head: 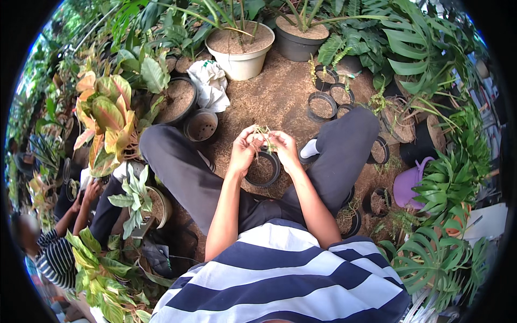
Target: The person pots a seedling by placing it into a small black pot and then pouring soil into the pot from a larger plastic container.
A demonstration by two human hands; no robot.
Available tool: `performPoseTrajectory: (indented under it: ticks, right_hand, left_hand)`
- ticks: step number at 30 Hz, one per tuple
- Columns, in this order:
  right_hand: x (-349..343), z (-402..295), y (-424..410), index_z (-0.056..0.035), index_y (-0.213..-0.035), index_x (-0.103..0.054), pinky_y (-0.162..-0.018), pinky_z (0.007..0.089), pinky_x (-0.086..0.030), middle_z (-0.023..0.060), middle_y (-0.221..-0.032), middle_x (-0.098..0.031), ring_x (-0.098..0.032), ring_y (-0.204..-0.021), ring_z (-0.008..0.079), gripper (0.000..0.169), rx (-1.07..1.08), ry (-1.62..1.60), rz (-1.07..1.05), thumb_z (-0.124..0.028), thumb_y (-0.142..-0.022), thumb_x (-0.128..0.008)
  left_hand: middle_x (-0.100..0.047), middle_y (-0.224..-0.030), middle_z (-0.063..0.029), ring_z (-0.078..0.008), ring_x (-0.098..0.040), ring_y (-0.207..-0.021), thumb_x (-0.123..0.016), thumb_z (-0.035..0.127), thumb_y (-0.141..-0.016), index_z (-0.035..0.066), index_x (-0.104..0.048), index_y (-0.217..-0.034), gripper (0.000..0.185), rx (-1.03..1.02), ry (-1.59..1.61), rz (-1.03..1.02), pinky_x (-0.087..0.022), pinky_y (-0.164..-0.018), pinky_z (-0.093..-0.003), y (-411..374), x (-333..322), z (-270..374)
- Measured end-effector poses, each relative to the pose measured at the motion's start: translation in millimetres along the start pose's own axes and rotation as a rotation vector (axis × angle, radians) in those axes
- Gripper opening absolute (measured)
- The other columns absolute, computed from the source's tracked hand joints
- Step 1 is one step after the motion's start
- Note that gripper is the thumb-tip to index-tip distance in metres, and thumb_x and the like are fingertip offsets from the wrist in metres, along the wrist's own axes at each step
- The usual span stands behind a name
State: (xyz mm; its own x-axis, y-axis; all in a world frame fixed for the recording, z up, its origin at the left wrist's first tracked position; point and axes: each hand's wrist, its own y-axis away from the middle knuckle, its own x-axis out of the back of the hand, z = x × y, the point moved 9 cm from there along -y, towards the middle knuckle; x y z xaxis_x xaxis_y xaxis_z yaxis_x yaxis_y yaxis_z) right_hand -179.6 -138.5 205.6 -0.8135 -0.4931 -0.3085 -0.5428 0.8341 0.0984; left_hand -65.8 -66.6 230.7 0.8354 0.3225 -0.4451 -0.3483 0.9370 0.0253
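Between my knees, my left hand [244, 148] and my right hand [284, 146] meet at the fingertips. Both pinch a small tangle of thin green and pale plant stems [261, 132]. Which ends are leaf and which are root is too small to tell. Directly below the hands stands a round black plastic pot [263, 182] with brown growing medium [260, 167] in it. My fingers and the stems hide part of its far rim. The hands are above the pot, and the pot rests on the ground.
Small black pots [322, 105] of medium stand ahead to the right. A perforated pot [201, 125] and a white sack [210, 82] lie ahead left, near a big white pot [242, 64]. At right is a purple bucket [408, 187]. Another person [56, 250] sits at left among plants.
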Motion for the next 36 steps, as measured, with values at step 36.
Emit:
performPoseTrajectory:
  ticks: [36]
  right_hand:
    - [15, 44, -16, -0.0006, -0.105, -0.065, -0.064, 0.0217, -0.047, 0.0024, -0.087, -0.068, -0.061, -0.077, 0.0072, 0.017, -0.142, 0.228, -0.090, -0.008, -0.090, -0.063]
  left_hand:
    - [-0.068, -0.083, -0.0074, -0.0096, -0.061, -0.074, -0.059, 0.001, -0.089, 0.001, -0.064, -0.110, 0.021, -0.195, -0.691, 0.135, -0.050, -0.066, -0.0258, 2, -8, 6]
